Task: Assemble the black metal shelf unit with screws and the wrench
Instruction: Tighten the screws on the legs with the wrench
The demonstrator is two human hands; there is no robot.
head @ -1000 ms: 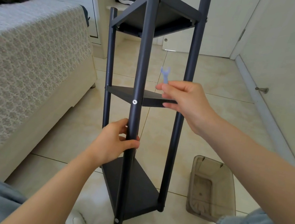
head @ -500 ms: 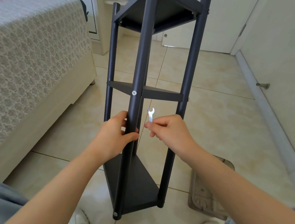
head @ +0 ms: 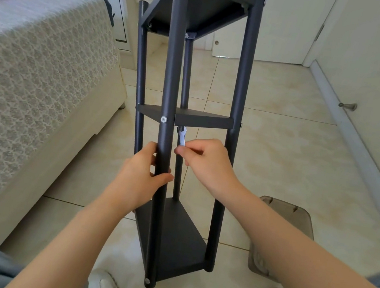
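The bed [head: 34,78] fills our left side, and just beside it on the tiled floor [head: 282,137] the black shelf unit [head: 241,77] stands upright, with three shelves hung between its posts (its top runs out of view). A smoky plastic bin [head: 296,215] sits on the floor to the right, partly behind our forearm. Our left hand [head: 138,180] wraps the front post [head: 172,73] below the middle shelf [head: 203,120], thumb and fingers curled round the tube to steady the frame. Our right hand [head: 205,163] is in between the posts, its grip pinched on the lower end of the small silver wrench [head: 181,138]. We judge the main risk to be a slip. Held only by its tip, the thin wrench could twist out of the pinch or ride off the fastener when turned, then drop to the bottom shelf [head: 181,235] or the floor. A sideways push could also rock the tall, narrow frame if the left hand loosens. The wrench rises from the grip, so its open head lies just above the fingers. That puts the head right under the middle shelf and against the rear post [head: 186,77], where we judge a nut or bolt sits, though we cannot tell whether it is seated. The screw [head: 163,119] on the front post looks driven home.
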